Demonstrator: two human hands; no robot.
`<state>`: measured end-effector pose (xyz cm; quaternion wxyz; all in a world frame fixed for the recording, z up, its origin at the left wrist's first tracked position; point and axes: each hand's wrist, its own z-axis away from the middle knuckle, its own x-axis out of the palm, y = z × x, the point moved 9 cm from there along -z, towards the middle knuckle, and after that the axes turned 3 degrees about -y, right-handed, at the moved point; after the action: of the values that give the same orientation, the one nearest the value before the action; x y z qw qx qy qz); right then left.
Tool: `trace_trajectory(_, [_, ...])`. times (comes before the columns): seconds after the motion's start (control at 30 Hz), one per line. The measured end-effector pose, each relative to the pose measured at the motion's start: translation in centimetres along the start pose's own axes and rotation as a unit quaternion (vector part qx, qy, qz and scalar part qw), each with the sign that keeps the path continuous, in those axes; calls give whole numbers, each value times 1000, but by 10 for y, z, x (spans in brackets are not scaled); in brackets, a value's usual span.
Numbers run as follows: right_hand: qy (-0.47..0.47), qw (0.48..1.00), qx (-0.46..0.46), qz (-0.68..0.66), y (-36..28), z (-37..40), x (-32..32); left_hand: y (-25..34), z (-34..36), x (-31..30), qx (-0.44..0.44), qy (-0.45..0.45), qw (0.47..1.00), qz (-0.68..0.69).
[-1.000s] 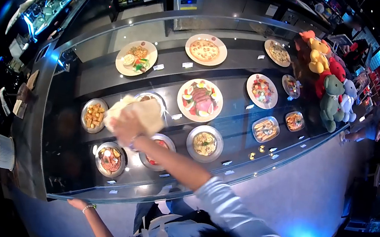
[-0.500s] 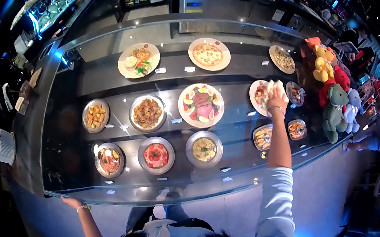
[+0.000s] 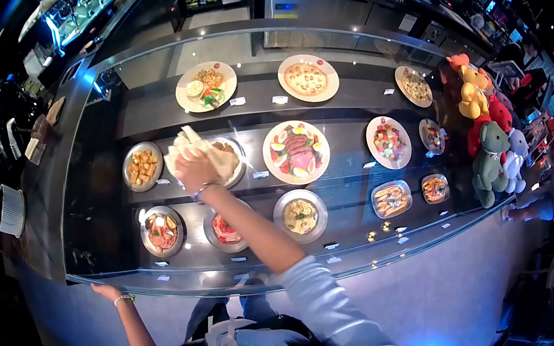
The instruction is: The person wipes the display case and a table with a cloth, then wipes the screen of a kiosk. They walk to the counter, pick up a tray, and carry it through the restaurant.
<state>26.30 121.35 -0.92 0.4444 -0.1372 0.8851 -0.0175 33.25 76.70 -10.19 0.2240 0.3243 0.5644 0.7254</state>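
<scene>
Cloth, pale and bunched, lies under and just beyond the right fingers, which grip it over the glass, above a partly hidden dish; the left fingers meet the glass's near edge, their hold unclear. Wiping seems the step in hand, and the next stroke likely calls for steady, flat pressure.

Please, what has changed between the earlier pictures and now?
The right hand, with the cloth, moved far to the right, then came back left, above the plates. Nothing was taken up or let go. The left hand stays at the glass edge; the plates and bears keep their places.
</scene>
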Motion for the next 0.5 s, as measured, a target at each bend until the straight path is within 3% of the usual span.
trace_trajectory(0.1, [-72,996,11,-55,15,0,1,12,29,22,-32,-17,999,30])
trace_trajectory(0.17, [-192,960,205,6,88,17,-18,9,23,16,-37,-10,999,35])
trace_trajectory(0.2, [-75,985,155,18,136,33,-18,6,21,15,-40,-7,998,38])
trace_trajectory(0.27, [-191,934,280,116,239,89,-85,6,25,17,-49,-2,998,29])
trace_trajectory(0.3, [-115,940,267,177,296,129,-112,6,26,17,-53,0,998,24])
trace_trajectory(0.33, [-99,904,363,201,331,167,-158,5,26,17,-56,-2,998,24])
trace_trajectory(0.37, [-70,890,406,194,350,196,-201,4,26,16,-58,-4,998,24])
trace_trajectory(0.4, [-120,847,463,234,382,225,-220,3,23,16,-57,-7,998,28])
trace_trajectory(0.47, [28,893,410,185,356,224,-255,11,26,19,-40,13,999,24])
trace_trajectory(0.5, [-57,856,476,192,373,224,-236,20,43,25,-36,31,999,15])
